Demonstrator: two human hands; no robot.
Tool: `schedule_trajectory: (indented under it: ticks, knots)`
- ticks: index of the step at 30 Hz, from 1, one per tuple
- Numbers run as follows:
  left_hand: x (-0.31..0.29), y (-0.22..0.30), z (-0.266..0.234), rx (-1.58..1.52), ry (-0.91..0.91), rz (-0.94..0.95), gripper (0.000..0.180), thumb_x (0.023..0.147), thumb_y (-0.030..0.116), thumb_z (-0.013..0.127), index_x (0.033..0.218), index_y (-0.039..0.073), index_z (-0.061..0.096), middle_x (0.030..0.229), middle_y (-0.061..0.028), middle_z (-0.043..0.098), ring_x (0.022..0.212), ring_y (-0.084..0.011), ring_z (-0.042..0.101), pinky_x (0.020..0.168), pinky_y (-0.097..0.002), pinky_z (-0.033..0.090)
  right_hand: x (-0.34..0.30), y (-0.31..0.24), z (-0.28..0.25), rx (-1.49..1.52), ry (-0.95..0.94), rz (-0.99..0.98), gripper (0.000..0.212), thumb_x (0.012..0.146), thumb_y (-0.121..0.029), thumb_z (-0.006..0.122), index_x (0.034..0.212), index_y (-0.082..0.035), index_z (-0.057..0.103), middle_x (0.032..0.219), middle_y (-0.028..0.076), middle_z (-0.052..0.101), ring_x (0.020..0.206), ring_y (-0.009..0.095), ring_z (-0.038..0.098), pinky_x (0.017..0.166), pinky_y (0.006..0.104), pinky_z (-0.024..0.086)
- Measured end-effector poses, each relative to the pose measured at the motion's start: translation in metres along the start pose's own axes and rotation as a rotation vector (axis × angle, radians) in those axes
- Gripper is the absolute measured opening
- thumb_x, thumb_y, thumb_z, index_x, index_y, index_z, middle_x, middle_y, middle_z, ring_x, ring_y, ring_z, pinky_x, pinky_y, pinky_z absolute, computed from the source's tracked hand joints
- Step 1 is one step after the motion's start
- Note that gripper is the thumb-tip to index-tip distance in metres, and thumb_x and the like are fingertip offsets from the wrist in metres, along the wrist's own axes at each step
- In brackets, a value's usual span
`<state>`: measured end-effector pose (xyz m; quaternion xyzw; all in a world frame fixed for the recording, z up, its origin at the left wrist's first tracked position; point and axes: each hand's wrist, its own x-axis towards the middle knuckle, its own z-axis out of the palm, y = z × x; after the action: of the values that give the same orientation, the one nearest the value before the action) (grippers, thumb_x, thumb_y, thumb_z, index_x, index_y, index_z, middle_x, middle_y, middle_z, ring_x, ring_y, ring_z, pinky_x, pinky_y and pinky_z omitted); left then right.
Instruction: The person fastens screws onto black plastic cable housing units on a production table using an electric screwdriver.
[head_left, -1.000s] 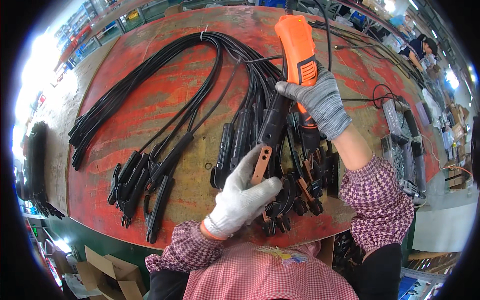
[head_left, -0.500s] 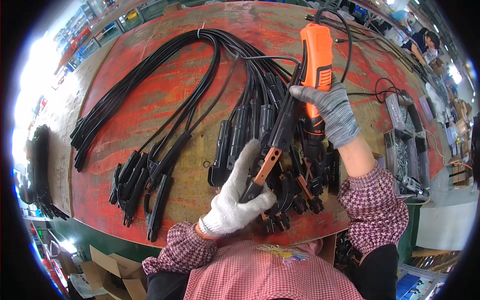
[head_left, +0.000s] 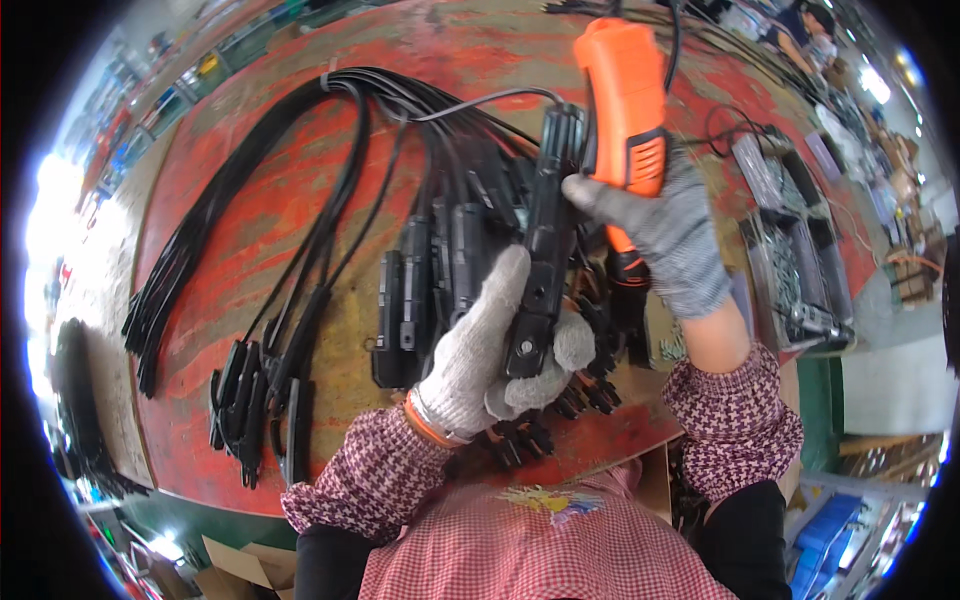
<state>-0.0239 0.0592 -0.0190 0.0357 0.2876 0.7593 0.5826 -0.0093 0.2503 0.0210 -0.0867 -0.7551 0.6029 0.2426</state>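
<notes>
Over the red table [head_left: 250, 220], the left hand [head_left: 480, 350] grips a black clamp [head_left: 545, 260] upright while the right hand [head_left: 665, 235] clasps an orange driver [head_left: 622, 100] beside it; cabled clamps [head_left: 260, 400] lie left, seemingly finished, with more piled underneath.

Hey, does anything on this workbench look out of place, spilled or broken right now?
Nothing stands out. The left hand grips a black clamp handle, the right hand holds an orange power screwdriver, and the black cables lie bundled on the red table.
</notes>
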Motion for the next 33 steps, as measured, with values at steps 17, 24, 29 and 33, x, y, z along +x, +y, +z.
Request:
schedule_trajectory:
  ticks: [17,24,29,33]
  knots:
    - [0.056,-0.044,0.003,0.092,0.34,-0.121,0.034,0.1,0.049,0.039,0.106,0.017,0.049,0.059,-0.0018,0.043,0.037,-0.0081,0.029,0.03,-0.0202,0.022,-0.067,0.064,-0.101,0.143,0.692,-0.316,0.044,0.081,-0.012,0.071,0.117,0.0,0.048,0.069,0.008,0.059,0.054,0.017,0.059,0.052,0.0339,0.054]
    - [0.056,-0.04,0.004,0.037,0.375,-0.128,0.038,0.099,0.05,0.039,0.116,0.018,0.05,0.059,-0.0033,0.044,0.036,-0.0093,0.03,0.03,-0.0204,0.024,-0.074,0.034,-0.112,0.343,0.555,-0.418,0.04,0.089,-0.029,0.064,0.118,-0.004,0.053,0.076,0.01,0.06,0.062,0.022,0.059,0.055,0.0382,0.05]
    - [0.059,-0.04,0.005,0.021,0.379,-0.167,0.043,0.099,0.053,0.035,0.119,0.019,0.049,0.059,-0.0042,0.045,0.036,-0.01,0.03,0.03,-0.0211,0.024,-0.076,-0.006,-0.12,0.518,0.137,-0.422,0.053,0.09,-0.048,0.053,0.123,-0.006,0.052,0.084,0.01,0.058,0.068,0.019,0.056,0.056,0.0333,0.046]
    - [0.056,-0.04,0.001,0.046,0.306,-0.137,0.048,0.098,0.057,0.032,0.121,0.018,0.049,0.058,-0.0049,0.045,0.036,-0.011,0.031,0.031,-0.0222,0.025,-0.075,-0.011,-0.128,0.55,0.086,-0.427,0.053,0.09,-0.048,0.052,0.123,-0.007,0.052,0.084,0.01,0.057,0.068,0.019,0.056,0.056,0.0332,0.046]
